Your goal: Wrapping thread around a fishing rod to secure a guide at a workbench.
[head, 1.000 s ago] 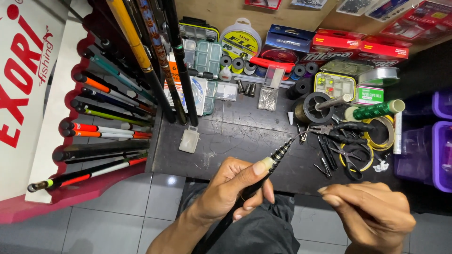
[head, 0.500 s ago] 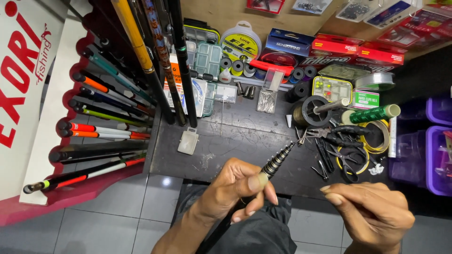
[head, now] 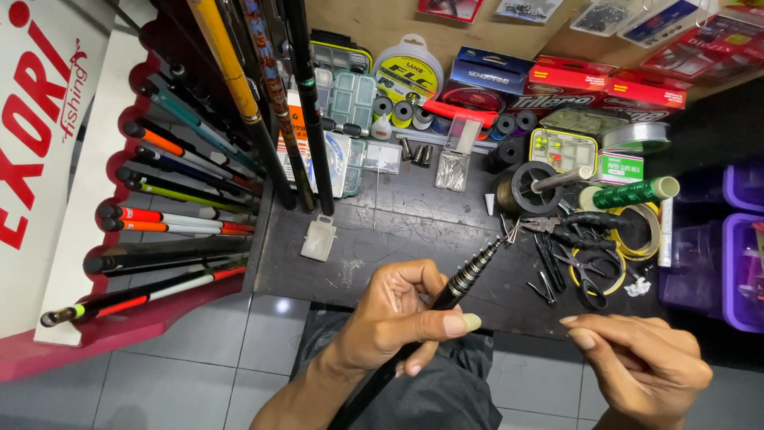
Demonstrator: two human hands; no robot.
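The left hand [head: 398, 318] is wrapped around a collapsed black telescopic rod [head: 454, 291], thumb laid along the shaft and fingers curled beneath it, so the ringed tip sections [head: 484, 261] stick out up and away from the knuckles; a second ago the same tip pointed more steeply toward the bench, and since then the rod has swung lower and further right, toward the other hand, which suggests the tip is being brought within reach of it. The right hand [head: 641, 366], to the right of and slightly nearer than the left, has its fingertips [head: 574, 330] drawn together as if pinching something very fine; whether anything lies between them I cannot tell; it has barely shifted.

Beyond the rod tip, on the dark workbench [head: 398, 239], black pliers [head: 585, 223] and scissors [head: 585, 275] lie just past the fingers. Further out sits a yellow-rimmed compartment box [head: 563, 150] with small coloured beads in its cells; beyond the left hand clear tackle boxes [head: 350, 99] hold small parts too tiny to name. Right of the right hand stand purple bins [head: 744, 271]; their contents are unclear. Left of the left hand a red rack [head: 103, 334] holds several rods [head: 171, 223].
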